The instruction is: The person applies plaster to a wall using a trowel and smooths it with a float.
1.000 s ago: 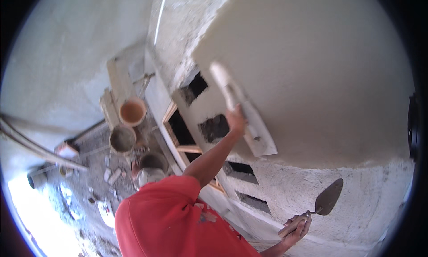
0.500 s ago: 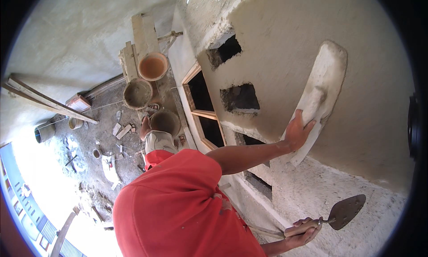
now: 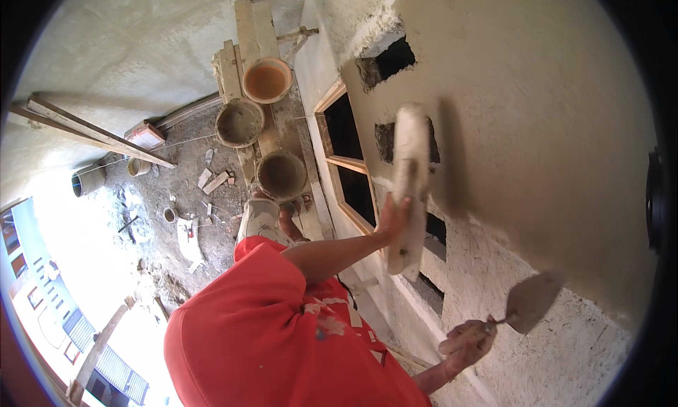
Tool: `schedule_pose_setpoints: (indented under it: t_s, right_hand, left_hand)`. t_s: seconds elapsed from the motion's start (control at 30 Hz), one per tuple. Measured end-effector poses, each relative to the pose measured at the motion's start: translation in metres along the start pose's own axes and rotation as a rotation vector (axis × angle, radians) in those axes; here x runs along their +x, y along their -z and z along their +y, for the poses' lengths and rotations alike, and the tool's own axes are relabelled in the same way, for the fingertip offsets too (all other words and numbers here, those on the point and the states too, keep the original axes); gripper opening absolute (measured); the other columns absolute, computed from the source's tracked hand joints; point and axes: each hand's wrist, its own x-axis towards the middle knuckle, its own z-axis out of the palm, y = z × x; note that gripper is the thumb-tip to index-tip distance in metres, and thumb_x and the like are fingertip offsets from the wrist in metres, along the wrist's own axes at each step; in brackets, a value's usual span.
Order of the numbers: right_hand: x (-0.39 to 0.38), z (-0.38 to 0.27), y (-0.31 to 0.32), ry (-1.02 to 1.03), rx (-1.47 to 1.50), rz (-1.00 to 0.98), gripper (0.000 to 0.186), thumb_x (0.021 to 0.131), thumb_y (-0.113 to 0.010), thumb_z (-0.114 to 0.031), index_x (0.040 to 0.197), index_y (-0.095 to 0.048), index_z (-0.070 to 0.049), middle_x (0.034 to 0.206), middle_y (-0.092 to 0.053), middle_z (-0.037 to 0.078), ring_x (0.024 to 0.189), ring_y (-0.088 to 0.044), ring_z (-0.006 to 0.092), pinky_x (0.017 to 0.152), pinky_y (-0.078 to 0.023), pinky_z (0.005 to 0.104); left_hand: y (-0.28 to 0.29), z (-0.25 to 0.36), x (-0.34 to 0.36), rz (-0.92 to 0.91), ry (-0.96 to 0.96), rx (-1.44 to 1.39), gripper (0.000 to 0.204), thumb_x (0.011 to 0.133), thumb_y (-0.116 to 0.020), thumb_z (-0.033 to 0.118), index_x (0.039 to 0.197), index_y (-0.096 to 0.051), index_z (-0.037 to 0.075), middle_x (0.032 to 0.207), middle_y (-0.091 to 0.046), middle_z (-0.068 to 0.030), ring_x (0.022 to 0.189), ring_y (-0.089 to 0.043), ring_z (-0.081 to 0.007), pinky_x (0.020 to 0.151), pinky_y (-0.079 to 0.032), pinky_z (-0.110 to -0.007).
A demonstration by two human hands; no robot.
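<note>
My left hand (image 3: 395, 220) is closed round a long, pale plastering float (image 3: 411, 142) crusted with plaster. The float is turned nearly edge-on in front of the wall, and a dark shadow falls on the plaster beside it. Lower down, my right hand (image 3: 472, 342) grips a pointing trowel (image 3: 528, 304) by its wooden handle. Its broad metal blade points up and right, slightly blurred, in front of rough wall. Smooth, damp-looking plaster (image 3: 537, 138) covers the upper wall; a paler, rough band (image 3: 487, 266) lies below it. Whether the float touches the wall I cannot tell.
Several square holes (image 3: 395, 57) pierce the wall, beside a wooden window frame (image 3: 351, 164). An orange-lined basin (image 3: 268, 80), a grey basin (image 3: 240, 123) and a dark basin (image 3: 281, 175) stand near my feet, by wooden planks (image 3: 247, 39). Timber poles (image 3: 99, 133) lean at the left; rubble litters the floor.
My left hand has drawn the float leftward and turned it more edge-on. The right hand with the trowel has shifted slightly up and left. The whole view has shifted.
</note>
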Motion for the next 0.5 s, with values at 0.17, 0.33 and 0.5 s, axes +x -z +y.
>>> schedule_pose_setpoints:
  t_s: [0.17,0.33,0.5]
  right_hand:
    - [-0.014,0.047,-0.038,-0.448,-0.016,-0.013,0.038,0.094,-0.062,-0.025,0.116,-0.051,0.003,0.062,-0.052,0.006,0.045,-0.049,0.0127,0.044,-0.044,0.0267]
    - [-0.054,0.144,-0.069,-0.643,-0.115,-0.118,0.032,0.091,-0.063,-0.014,0.114,-0.054,0.005,0.064,-0.057,0.006,0.052,-0.055,0.0125,0.049,-0.044,0.0266]
    - [-0.128,0.303,-0.095,-0.877,-0.072,-0.140,0.035,0.088,-0.067,-0.011,0.117,-0.054,0.004,0.070,-0.058,0.005,0.055,-0.057,0.0127,0.050,-0.047,0.0270]
  left_hand:
    - [0.064,-0.050,0.054,0.111,0.404,-0.080,0.053,0.096,-0.054,0.050,0.117,-0.049,0.001,0.095,-0.060,-0.0185,0.080,-0.063,-0.0315,0.069,-0.052,-0.045]
    - [0.105,-0.078,0.127,0.167,0.542,-0.342,0.042,0.097,-0.052,0.050,0.102,-0.050,0.009,0.065,-0.047,-0.0037,0.047,-0.049,-0.0166,0.041,-0.044,-0.034]
    - [0.109,-0.190,0.258,0.179,0.569,-0.471,0.051,0.092,-0.054,0.058,0.110,-0.053,0.010,0.070,-0.051,-0.0055,0.049,-0.050,-0.0190,0.041,-0.042,-0.036]
